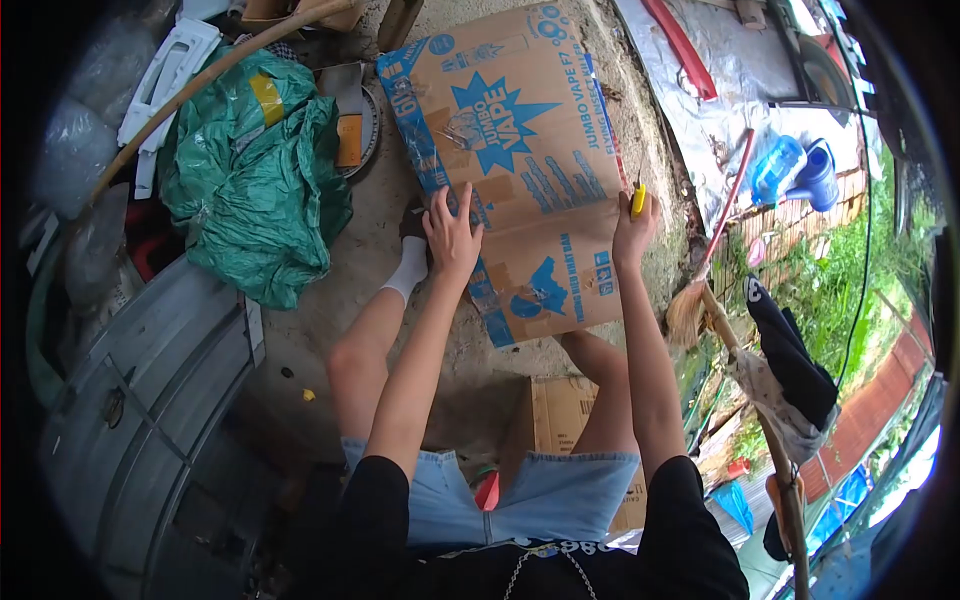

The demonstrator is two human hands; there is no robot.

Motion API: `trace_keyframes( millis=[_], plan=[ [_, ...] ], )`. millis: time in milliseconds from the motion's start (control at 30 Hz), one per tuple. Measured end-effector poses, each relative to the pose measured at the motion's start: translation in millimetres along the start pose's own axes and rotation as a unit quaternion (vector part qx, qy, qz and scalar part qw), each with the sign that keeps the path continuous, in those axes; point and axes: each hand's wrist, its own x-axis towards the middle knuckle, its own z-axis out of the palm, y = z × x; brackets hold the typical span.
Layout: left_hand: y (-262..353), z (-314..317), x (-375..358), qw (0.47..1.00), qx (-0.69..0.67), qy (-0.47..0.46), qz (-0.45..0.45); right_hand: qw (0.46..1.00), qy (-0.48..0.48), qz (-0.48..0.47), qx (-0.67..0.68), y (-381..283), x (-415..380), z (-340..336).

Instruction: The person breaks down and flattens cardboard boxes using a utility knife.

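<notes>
A large flattened cardboard box with blue print lies on the ground in front of me, with a crease across it below the middle. My left hand rests on its left side, fingers spread over the cardboard and holding nothing. At the box's right edge, my right hand is closed round a yellow box cutter. The cutter's yellow end sticks up from the fist and points away from me; its thin blade is hard to make out. Clear tape shows along the box's left side.
A crumpled green tarp sack lies at the left beside a long wooden pole. Another cardboard box sits between my legs. To the right are a straw broom, a blue watering can and a pole with cloth hung on it.
</notes>
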Motion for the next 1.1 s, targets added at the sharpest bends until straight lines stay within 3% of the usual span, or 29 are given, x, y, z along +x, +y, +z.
trace_keyframes(
  millis=[67, 233, 267, 300, 400, 467, 500, 567, 600, 667, 700, 733, 767, 833, 900, 967, 1067, 1100],
  plan=[
    [6.7, -15.5, -4.0, 1.000, 0.000, 0.005, 0.017, 1.000, -0.004, 0.007, -0.018, -18.2, -13.1, -27.2],
    [16.3, -73.1, -41.1, 0.992, -0.082, -0.086, 0.041, 0.997, -0.011, 0.068, -0.020, -61.8, -62.9, -104.8],
    [16.2, -88.4, -50.8, 0.991, -0.086, -0.088, 0.058, 0.997, -0.008, 0.067, -0.035, -68.0, -75.3, -121.3],
    [12.7, -107.2, -57.7, 0.980, -0.123, -0.146, 0.063, 0.996, -0.005, 0.070, -0.052, -73.8, -91.4, -138.8],
    [-5.1, -168.5, -79.1, 0.968, -0.160, -0.153, 0.116, 0.993, 0.035, 0.103, -0.052, -97.7, -150.3, -191.0],
    [-27.4, -217.7, -80.2, 0.896, -0.178, -0.403, 0.047, 0.981, 0.074, 0.159, -0.085, -116.2, -194.0, -217.4],
    [-48.9, -230.6, -84.1, 0.904, -0.164, -0.385, 0.090, 0.976, 0.093, 0.178, -0.079, -130.0, -217.4, -228.2],
    [-102.3, -252.9, -83.3, 0.912, -0.133, -0.359, 0.145, 0.912, 0.083, 0.396, 0.064, -159.3, -267.6, -247.5],
    [-125.8, -266.3, -75.1, 0.916, -0.120, -0.348, 0.161, 0.903, 0.109, 0.408, 0.075, -168.1, -292.0, -251.7],
    [-181.6, -288.6, -62.2, 0.939, -0.122, -0.304, 0.103, 0.905, 0.168, 0.391, 0.019, -177.2, -352.9, -249.0],
    [-218.4, -287.5, -50.8, 0.957, -0.060, -0.254, 0.127, 0.916, 0.266, 0.297, -0.049, -171.1, -385.8, -238.9],
    [-253.5, -288.2, -40.2, 0.964, -0.088, -0.229, 0.106, 0.906, 0.290, 0.303, -0.051, -162.7, -411.2, -234.9],
    [-261.7, -313.2, -35.7, 0.959, -0.068, -0.275, -0.005, 0.883, 0.313, 0.351, 0.012, -158.1, -441.7, -227.4],
    [-290.7, -338.9, -25.7, 0.952, 0.030, -0.304, -0.022, 0.839, 0.349, 0.408, 0.089, -168.6, -503.0, -219.1],
    [-269.9, -355.1, -19.0, 0.943, 0.082, -0.323, -0.001, 0.754, 0.327, 0.516, 0.242, -172.2, -550.4, -224.5],
    [-248.4, -362.4, -34.3, 0.938, 0.103, -0.331, 0.032, 0.706, 0.361, 0.546, 0.271, -179.1, -602.1, -225.2],
    [-191.2, -329.8, -61.9, 0.908, 0.196, -0.264, 0.258, 0.644, 0.403, 0.582, 0.291, -168.2, -693.7, -210.6],
    [-161.7, -320.3, -86.1, 0.911, 0.166, -0.245, 0.286, 0.650, 0.387, 0.596, 0.270, -164.1, -733.2, -197.5]
  ],
)
